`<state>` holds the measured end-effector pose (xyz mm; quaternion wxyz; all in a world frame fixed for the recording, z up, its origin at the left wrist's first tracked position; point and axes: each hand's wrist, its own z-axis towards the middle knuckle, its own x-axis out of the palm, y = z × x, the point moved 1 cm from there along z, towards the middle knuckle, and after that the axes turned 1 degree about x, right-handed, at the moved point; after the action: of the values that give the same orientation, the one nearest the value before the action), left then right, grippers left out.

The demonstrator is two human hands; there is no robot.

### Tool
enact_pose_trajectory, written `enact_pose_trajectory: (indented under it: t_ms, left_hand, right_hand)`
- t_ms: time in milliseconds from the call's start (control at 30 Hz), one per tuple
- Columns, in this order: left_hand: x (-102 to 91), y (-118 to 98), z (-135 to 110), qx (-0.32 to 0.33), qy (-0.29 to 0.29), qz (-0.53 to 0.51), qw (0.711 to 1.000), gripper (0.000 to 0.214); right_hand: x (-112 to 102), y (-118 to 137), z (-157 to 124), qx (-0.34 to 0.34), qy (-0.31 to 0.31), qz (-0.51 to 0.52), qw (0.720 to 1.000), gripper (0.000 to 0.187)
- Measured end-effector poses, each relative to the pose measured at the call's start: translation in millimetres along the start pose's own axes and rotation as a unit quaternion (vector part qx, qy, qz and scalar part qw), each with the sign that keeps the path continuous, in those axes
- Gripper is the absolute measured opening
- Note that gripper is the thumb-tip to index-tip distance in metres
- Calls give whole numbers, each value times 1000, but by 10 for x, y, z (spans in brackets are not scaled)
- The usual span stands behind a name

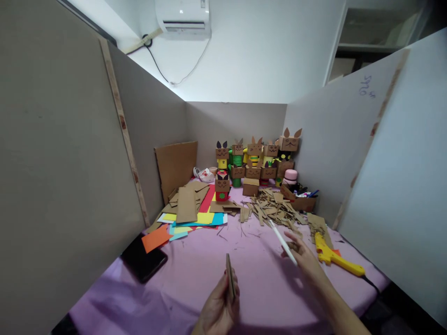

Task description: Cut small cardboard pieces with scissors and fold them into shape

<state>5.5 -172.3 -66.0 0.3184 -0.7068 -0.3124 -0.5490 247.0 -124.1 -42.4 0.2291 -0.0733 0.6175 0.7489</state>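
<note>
Left hand point(220, 303) wraps round some cardboard point(229, 273), held edge-on above the bench point(258, 279); the right hand point(303, 257) pinches a white stick point(283, 243). Near that arm lies a glue gun point(327, 255); beyond, scraps point(274, 209), then box-headed figures point(253, 171).

Muted cool light; soft shadows on purple cloth point(258, 270); edges stretched wide-angle; upper-right corner dark

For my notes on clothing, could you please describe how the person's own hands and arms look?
The left hand and the right hand are bare, without gloves. No sleeve, watch or bracelet shows on the bare right forearm; of the left, little beyond the wrist is in view.
</note>
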Motion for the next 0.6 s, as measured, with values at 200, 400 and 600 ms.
enact_pose_trajectory:
  t_ms: [200, 400, 600]
  left_hand:
    - [140, 147, -74, -36, 88, -9, 995, 6]
    - [298, 207, -170, -23, 110, 26, 993, 5]
    - [586, 273, -241, 104, -57, 137, 983, 4]
  right_hand:
    - [71, 89, -678, 202, 125, 472, 849, 20]
    - [196, 197, -997, 191, 206, 531, 800, 52]
    - [225, 119, -1135, 132, 182, 442, 868, 55]
